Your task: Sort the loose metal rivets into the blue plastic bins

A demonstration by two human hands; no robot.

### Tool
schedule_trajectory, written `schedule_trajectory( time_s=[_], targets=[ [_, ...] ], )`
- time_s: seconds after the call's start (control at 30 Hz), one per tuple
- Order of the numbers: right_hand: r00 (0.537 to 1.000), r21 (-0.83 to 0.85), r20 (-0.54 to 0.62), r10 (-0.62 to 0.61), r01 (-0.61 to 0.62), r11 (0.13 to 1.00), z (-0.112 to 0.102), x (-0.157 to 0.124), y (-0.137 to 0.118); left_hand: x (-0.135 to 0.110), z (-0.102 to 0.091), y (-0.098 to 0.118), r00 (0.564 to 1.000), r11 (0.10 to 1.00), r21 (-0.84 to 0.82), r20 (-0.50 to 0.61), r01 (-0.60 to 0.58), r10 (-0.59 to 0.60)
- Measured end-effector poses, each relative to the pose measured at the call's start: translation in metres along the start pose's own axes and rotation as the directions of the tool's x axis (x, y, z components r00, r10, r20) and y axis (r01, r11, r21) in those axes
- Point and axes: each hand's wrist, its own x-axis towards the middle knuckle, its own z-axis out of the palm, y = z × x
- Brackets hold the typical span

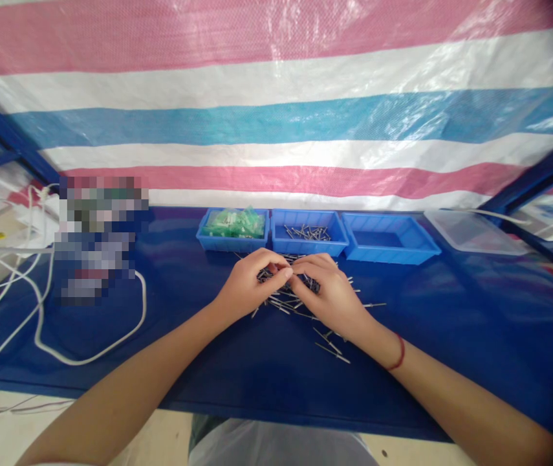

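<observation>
My left hand point(251, 281) and my right hand point(327, 288) meet fingertip to fingertip over a loose pile of thin metal pins point(295, 304) on the dark blue table point(451, 323). Both hands are closed in a pinch. Each seems to grip one or more pins, though the fingers hide exactly what. More pins point(332, 349) lie scattered toward me on the right. My right wrist wears a red string point(399, 355).
Three blue trays stand behind the pile: the left point(233, 241) holds green pieces, the middle point(309, 243) metal pins, the right point(392, 249) shows nothing inside. A clear tray point(470, 233) sits far right. White cables point(86, 353) loop at the left. A striped tarp point(276, 97) hangs behind.
</observation>
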Motion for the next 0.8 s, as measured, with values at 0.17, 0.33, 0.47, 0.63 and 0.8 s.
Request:
schedule_trajectory(
  time_s=[0.17, 0.33, 0.47, 0.63, 0.8],
  targets=[
    [0.999, 0.012, -0.025, 0.022, -0.022, 1.0, 0.0, 0.0, 0.0, 0.0, 0.0, 0.001, 1.0, 1.0, 0.003, -0.007, -0.014, 0.015],
    [0.995, 0.025, -0.081, 0.058, -0.056, 0.998, -0.003, 0.001, 0.001, 0.001, 0.0, 0.0, 1.0, 1.0, 0.003, -0.022, 0.003, -0.003],
    [0.988, 0.053, -0.131, 0.082, -0.075, 0.996, -0.006, 0.0, 0.003, 0.001, 0.0, -0.001, 1.0, 1.0, 0.016, -0.017, 0.021, -0.021],
    [0.989, 0.062, -0.14, 0.045, -0.037, 0.997, -0.01, 0.004, -0.001, 0.001, -0.001, 0.0, 0.999, 0.997, 0.072, 0.037, 0.006, -0.008],
    [0.958, -0.103, -0.288, -0.014, -0.017, 0.995, -0.021, 0.02, 0.017, 0.002, -0.002, -0.001, 1.0, 0.991, 0.133, -0.012, 0.026, -0.025]
  ],
)
